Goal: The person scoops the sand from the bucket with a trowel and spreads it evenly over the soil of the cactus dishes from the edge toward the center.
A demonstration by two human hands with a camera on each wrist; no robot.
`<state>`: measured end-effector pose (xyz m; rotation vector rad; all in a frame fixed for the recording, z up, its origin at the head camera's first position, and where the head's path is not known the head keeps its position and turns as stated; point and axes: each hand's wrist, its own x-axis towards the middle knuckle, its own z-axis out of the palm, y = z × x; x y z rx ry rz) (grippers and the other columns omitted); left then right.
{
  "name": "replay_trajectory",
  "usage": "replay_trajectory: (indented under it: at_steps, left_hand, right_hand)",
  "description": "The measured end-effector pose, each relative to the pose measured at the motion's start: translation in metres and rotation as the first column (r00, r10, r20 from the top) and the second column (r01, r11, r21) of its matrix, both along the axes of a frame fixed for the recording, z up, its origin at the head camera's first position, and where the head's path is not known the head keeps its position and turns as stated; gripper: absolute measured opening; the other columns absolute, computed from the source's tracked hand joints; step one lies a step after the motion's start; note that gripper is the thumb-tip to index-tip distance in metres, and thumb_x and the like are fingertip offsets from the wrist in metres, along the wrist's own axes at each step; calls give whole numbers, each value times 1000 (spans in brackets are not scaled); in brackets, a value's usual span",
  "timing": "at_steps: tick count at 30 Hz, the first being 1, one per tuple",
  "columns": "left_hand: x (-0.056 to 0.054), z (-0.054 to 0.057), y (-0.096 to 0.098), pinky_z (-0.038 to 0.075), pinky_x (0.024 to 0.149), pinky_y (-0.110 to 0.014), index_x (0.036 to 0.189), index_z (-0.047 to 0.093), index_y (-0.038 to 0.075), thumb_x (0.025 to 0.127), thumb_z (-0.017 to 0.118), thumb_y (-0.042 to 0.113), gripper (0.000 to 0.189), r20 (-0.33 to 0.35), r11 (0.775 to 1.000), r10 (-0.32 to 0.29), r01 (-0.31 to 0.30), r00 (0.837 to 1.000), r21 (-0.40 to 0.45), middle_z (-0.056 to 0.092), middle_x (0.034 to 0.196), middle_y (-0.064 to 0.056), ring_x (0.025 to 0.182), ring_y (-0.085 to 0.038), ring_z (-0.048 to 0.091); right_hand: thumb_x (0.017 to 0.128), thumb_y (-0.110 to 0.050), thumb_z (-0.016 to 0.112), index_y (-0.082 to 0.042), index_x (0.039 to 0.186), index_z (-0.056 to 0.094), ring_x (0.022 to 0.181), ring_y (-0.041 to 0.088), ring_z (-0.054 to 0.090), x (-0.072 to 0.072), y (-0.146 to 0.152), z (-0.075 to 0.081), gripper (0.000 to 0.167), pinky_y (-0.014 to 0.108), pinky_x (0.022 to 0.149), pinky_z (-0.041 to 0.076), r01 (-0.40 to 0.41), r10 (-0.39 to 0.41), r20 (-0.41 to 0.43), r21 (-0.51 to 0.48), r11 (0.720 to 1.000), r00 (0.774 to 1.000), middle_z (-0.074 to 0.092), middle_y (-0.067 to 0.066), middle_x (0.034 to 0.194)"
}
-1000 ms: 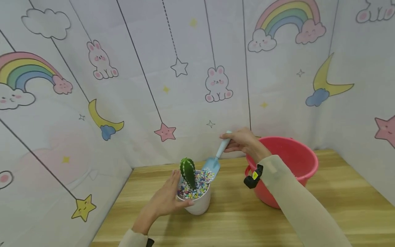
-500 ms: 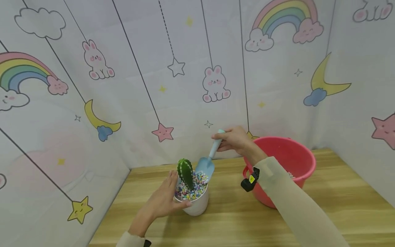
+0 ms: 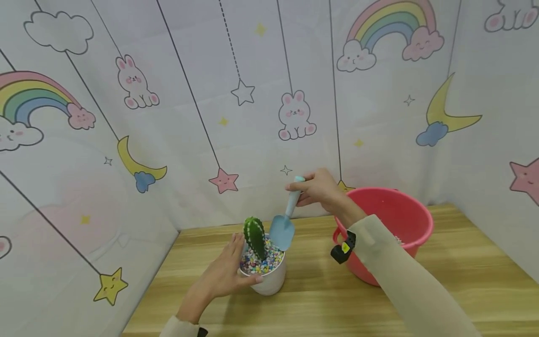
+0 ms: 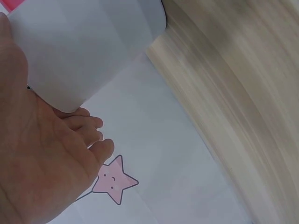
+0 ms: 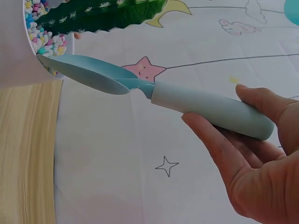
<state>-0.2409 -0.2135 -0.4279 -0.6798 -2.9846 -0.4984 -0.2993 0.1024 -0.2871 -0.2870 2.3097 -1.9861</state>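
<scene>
A green cactus (image 3: 254,238) stands in a white flowerpot (image 3: 271,282), its top covered with small multicoloured pebbles (image 3: 271,257). My left hand (image 3: 225,270) holds the pot's left side, thumb across the near side below the rim and fingers on the far left. In the left wrist view the pot wall (image 4: 88,42) hides part of the fingers. My right hand (image 3: 320,189) pinches the handle of a light blue hand trowel (image 3: 283,231) between thumb and fingers. The trowel slants down, its tip at the pot's right rim; no pebbles show on the blade.
A red bucket (image 3: 421,234) stands on the wooden table (image 3: 311,299), right of the pot and partly behind my right forearm. Some pale bits (image 3: 397,239) show inside it. A white cloth (image 3: 189,117) printed with rainbows, rabbits and stars hangs behind and at the sides.
The pebbles heaped on the trowel blade have slid off into the pot. The trowel and my right hand have shifted slightly left. My left hand keeps its place on the pot.
</scene>
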Motion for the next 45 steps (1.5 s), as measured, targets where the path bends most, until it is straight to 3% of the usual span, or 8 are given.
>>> replay_trajectory:
  at_steps: [15, 25, 29, 33, 37, 40, 42, 45]
  left_hand:
    - [1, 1, 0, 26, 131, -60, 168, 12, -1, 83, 71, 78, 130, 7, 1000, 18, -18, 1000, -10, 10, 176, -23, 165, -40, 9]
    - [1, 0, 0, 25, 131, -60, 167, 13, -1, 82, 70, 79, 130, 0, 1000, 18, -18, 1000, 0, 10, 176, -23, 165, -40, 10]
    - [0, 1, -5, 34, 127, -61, 167, 19, 2, 83, 74, 74, 124, -21, 997, 30, -29, 999, 73, 27, 172, -25, 159, -43, 30]
    - [1, 13, -11, 45, 118, -62, 165, 26, 5, 88, 75, 65, 109, -9, 984, 99, -97, 995, 152, 45, 163, -25, 146, -46, 51]
    - [2, 28, -13, 45, 117, -63, 163, 30, 5, 93, 71, 62, 99, -7, 975, 147, -144, 989, 168, 47, 162, -24, 145, -45, 52]
    - [4, 36, -12, 51, 112, -61, 159, 37, 7, 97, 69, 57, 86, -54, 965, 159, -144, 986, 219, 54, 156, -21, 139, -41, 59]
    - [7, 42, -10, 56, 106, -56, 151, 43, 8, 99, 69, 52, 73, -122, 951, 166, -126, 979, 282, 62, 146, -18, 130, -37, 65]
    - [12, 53, -5, 63, 93, -45, 135, 52, 7, 102, 70, 40, 50, -277, 929, 171, -61, 946, 365, 70, 124, -12, 110, -27, 72]
  right_hand:
    - [93, -20, 81, 8, 115, 75, 91, 27, 82, 10, 4, 7, 36, 42, 83, 67, 1, 1, -79, 26, 1000, 997, 79, 19, 106]
    - [96, -19, 78, 7, 122, 73, 83, 21, 82, 5, 15, 7, 38, 47, 87, 65, 37, -39, -49, -51, 998, 998, 80, 11, 97]
    - [97, -21, 77, 9, 124, 72, 82, 22, 82, 5, 21, 10, 41, 46, 85, 66, 52, -55, -26, -83, 995, 998, 81, 13, 98]
    - [97, -23, 77, 10, 124, 71, 82, 22, 82, 5, 29, 12, 43, 46, 86, 65, 71, -73, -26, -87, 994, 997, 82, 6, 88]
    - [98, -26, 76, 10, 125, 69, 83, 21, 82, 7, 39, 13, 46, 45, 87, 65, 73, -76, -28, -103, 992, 997, 81, 1, 83]
    - [99, -27, 75, 10, 129, 67, 84, 18, 82, 9, 47, 14, 48, 42, 87, 65, 66, -71, -33, -125, 990, 997, 81, -1, 84]
    - [100, -27, 74, 10, 129, 67, 84, 17, 82, 11, 53, 15, 48, 40, 85, 66, 65, -72, -37, -150, 987, 997, 81, 0, 84]
    - [99, -29, 75, 5, 120, 72, 83, 15, 82, 14, 63, 19, 39, 37, 83, 66, 69, -78, -43, -180, 981, 996, 81, -1, 84]
